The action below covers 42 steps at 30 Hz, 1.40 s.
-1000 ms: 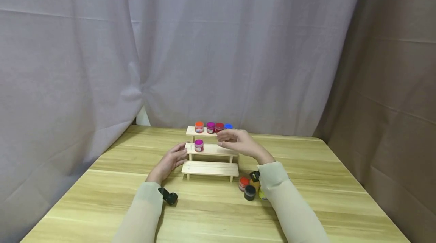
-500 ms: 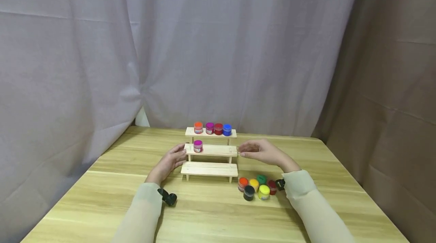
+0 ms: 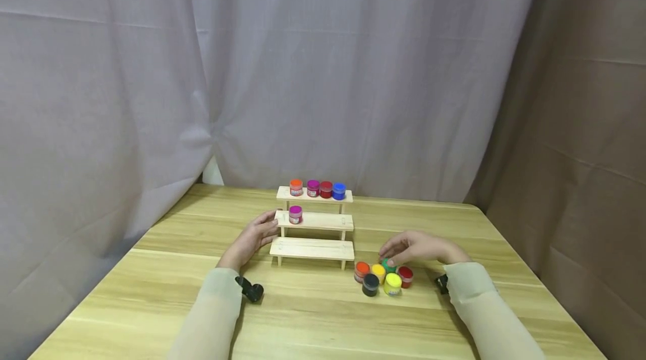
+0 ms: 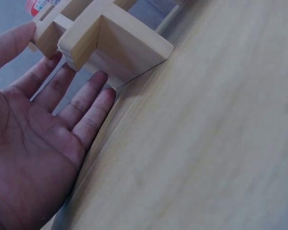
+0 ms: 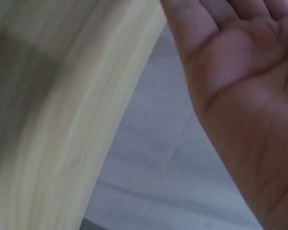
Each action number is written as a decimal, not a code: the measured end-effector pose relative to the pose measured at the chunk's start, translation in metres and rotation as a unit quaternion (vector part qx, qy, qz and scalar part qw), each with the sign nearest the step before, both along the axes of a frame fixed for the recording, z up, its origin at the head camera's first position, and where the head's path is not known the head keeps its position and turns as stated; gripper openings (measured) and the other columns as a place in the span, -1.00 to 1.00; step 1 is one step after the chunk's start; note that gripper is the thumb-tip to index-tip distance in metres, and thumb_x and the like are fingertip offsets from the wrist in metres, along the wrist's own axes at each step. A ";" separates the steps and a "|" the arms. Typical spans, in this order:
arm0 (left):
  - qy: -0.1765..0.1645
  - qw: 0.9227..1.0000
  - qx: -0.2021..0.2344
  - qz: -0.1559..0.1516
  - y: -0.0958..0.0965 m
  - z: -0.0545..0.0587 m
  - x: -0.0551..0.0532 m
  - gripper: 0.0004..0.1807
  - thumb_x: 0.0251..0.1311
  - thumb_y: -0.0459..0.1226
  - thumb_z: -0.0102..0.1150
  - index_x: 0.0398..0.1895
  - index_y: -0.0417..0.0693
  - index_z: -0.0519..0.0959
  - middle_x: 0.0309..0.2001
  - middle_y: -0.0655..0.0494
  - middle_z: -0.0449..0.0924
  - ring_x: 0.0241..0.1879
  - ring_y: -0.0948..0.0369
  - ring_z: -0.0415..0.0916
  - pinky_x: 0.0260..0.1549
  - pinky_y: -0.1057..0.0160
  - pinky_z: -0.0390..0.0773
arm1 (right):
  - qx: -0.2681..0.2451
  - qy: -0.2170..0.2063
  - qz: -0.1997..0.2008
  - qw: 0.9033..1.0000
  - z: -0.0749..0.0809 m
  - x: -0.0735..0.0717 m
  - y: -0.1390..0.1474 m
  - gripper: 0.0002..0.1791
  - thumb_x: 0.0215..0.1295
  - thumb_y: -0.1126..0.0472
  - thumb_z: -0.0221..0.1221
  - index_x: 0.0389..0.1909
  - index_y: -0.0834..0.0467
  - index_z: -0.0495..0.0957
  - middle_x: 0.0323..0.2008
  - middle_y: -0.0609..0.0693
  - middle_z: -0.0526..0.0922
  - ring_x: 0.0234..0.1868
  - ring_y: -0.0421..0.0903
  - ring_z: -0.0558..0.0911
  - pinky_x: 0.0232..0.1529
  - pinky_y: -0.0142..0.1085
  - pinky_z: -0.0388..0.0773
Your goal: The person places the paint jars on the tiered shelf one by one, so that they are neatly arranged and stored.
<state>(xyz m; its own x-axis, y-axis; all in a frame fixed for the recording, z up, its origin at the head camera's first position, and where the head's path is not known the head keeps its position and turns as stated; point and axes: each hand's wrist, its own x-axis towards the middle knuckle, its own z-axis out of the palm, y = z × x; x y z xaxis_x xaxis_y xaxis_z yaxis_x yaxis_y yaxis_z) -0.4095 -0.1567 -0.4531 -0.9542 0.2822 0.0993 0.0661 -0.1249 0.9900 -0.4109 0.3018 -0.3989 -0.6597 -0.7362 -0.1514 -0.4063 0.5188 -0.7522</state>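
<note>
My left hand [image 3: 254,239] is at the left side of a three-step wooden display stand [image 3: 318,248]. In the left wrist view its fingers [image 4: 89,108] lie fairly straight beside the wood, with the thumb at a shelf edge. My right hand [image 3: 421,248] reaches over a green-lidded paint jar [image 3: 388,265], thumb overlapping the lid and fingers loosely bent behind it. In the right wrist view the palm [image 5: 249,86] shows blurred, its fingertips out of frame. A magenta-lidded jar [image 3: 295,215] stands on the middle step. Orange [image 3: 296,188], magenta [image 3: 313,188], dark red [image 3: 326,189] and blue [image 3: 339,190] jars line the top step.
Close around the green jar stand orange-red [image 3: 361,272], yellow-orange [image 3: 378,273], black [image 3: 370,285], yellow [image 3: 393,284] and dark red [image 3: 405,276] jars. All are on a wooden table [image 3: 303,321]. Grey curtains [image 3: 353,79] hang behind and at the sides.
My right hand has moved from beside the upper steps down and right to the green jar, uncovering the blue jar on the top step. The left hand has stayed at the stand.
</note>
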 end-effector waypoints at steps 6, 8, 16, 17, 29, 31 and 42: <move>-0.003 1.000 0.000 0.000 0.002 0.002 0.001 -0.29 0.47 -0.17 -0.01 0.58 -0.16 0.05 0.53 -0.25 0.06 0.44 -0.19 0.15 0.43 -0.04 0.24 | -0.001 -0.035 0.000 0.999 -0.005 0.003 0.007 -0.62 0.33 0.19 0.30 0.14 0.19 0.62 0.04 0.07 0.70 0.03 -0.02 0.67 0.01 -0.29 0.64; -0.005 1.000 -0.001 -0.001 0.002 0.003 0.001 -0.29 0.47 -0.17 -0.01 0.59 -0.16 0.05 0.53 -0.25 0.06 0.45 -0.18 0.14 0.43 -0.03 0.25 | -0.002 -0.034 0.001 0.999 -0.005 0.003 0.008 -0.62 0.33 0.19 0.30 0.13 0.20 0.63 0.02 0.08 0.71 0.02 -0.02 0.67 0.01 -0.30 0.64; 0.001 1.000 0.007 -0.004 0.001 0.003 0.000 -0.26 0.44 -0.15 0.02 0.59 -0.17 0.04 0.52 -0.27 0.07 0.44 -0.19 0.14 0.43 -0.05 0.24 | -0.008 -0.060 0.008 0.998 -0.005 0.002 0.009 -0.60 0.33 0.21 0.30 0.17 0.22 0.61 0.05 0.10 0.69 0.06 0.00 0.65 0.05 -0.29 0.62; 0.000 1.000 0.006 -0.004 0.000 0.002 0.000 -0.26 0.45 -0.15 0.02 0.59 -0.17 0.04 0.53 -0.27 0.06 0.44 -0.19 0.14 0.43 -0.04 0.23 | -0.009 -0.062 0.010 0.998 -0.005 0.002 0.008 -0.60 0.34 0.22 0.29 0.17 0.23 0.60 0.05 0.10 0.69 0.06 0.01 0.65 0.05 -0.29 0.62; 0.004 1.000 0.002 -0.001 -0.002 0.001 0.000 -0.27 0.45 -0.15 0.01 0.59 -0.16 0.05 0.54 -0.23 0.05 0.44 -0.18 0.15 0.42 -0.03 0.25 | -0.023 -0.060 0.001 0.998 -0.011 -0.004 0.011 -0.60 0.35 0.22 0.28 0.18 0.22 0.59 0.08 0.11 0.68 0.10 0.00 0.63 0.09 -0.27 0.62; 0.005 1.000 0.003 -0.003 -0.002 0.003 0.000 -0.28 0.46 -0.16 -0.01 0.59 -0.16 0.04 0.54 -0.24 0.03 0.44 -0.18 0.14 0.43 -0.03 0.24 | -0.029 -0.072 0.010 0.997 -0.011 -0.005 0.012 -0.57 0.35 0.24 0.28 0.21 0.25 0.56 0.09 0.14 0.67 0.11 0.04 0.63 0.09 -0.25 0.62; 0.002 1.000 -0.002 -0.006 -0.001 0.002 0.001 -0.27 0.46 -0.16 -0.01 0.59 -0.17 0.02 0.54 -0.26 0.03 0.45 -0.19 0.12 0.43 -0.05 0.22 | -0.028 -0.074 0.000 0.997 -0.013 -0.005 0.013 -0.57 0.38 0.22 0.25 0.21 0.27 0.54 0.07 0.13 0.67 0.06 -0.01 0.65 0.07 -0.26 0.63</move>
<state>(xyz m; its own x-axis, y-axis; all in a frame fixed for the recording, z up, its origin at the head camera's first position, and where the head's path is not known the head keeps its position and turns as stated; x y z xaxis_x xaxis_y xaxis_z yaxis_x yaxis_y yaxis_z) -0.4086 -0.1581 -0.4514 -0.9503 0.2938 0.1030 0.0695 -0.1223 0.9901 -0.4155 0.3144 -0.4121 -0.6332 -0.7462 -0.2057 -0.2887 0.4742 -0.8317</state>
